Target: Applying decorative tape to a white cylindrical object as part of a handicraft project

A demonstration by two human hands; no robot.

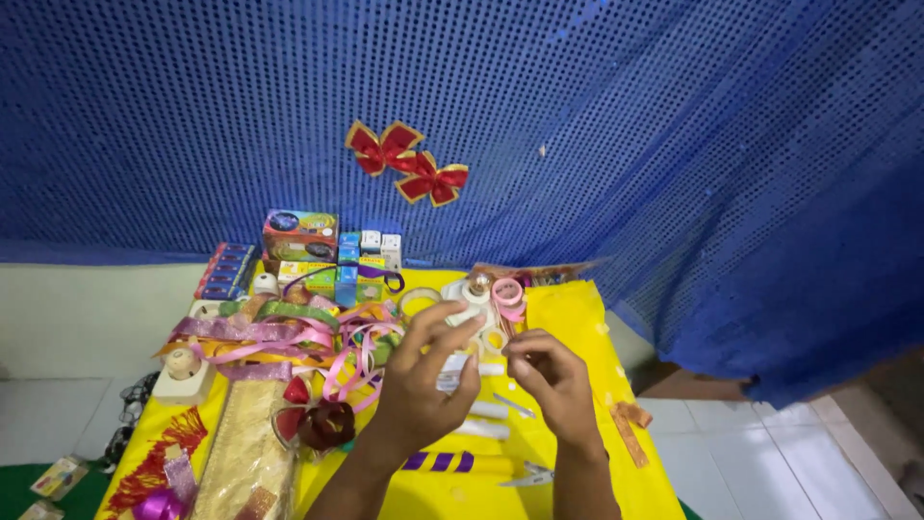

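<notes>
White piece [452, 371] pinched in left hand [419, 385] over yellow table [577, 318].
Right hand [549, 376] curled just beside, fingertips closed, contents too small to tell. Ribbons [289, 337] crowding the left side; scissors [527, 475] near the front edge; bare yellow toward the right edge, brown strip [630, 429] lying there.

Left hand [423, 380]: covers most of a small white item [452, 371]; its kind cannot be told. Right hand [549, 380]: fingers curled, contents hidden. Both forearms cut off at bottom edge. Gold lace strip [245, 453]: lower end cut off. Scissors [527, 476]: partly hidden by right wrist.
</notes>
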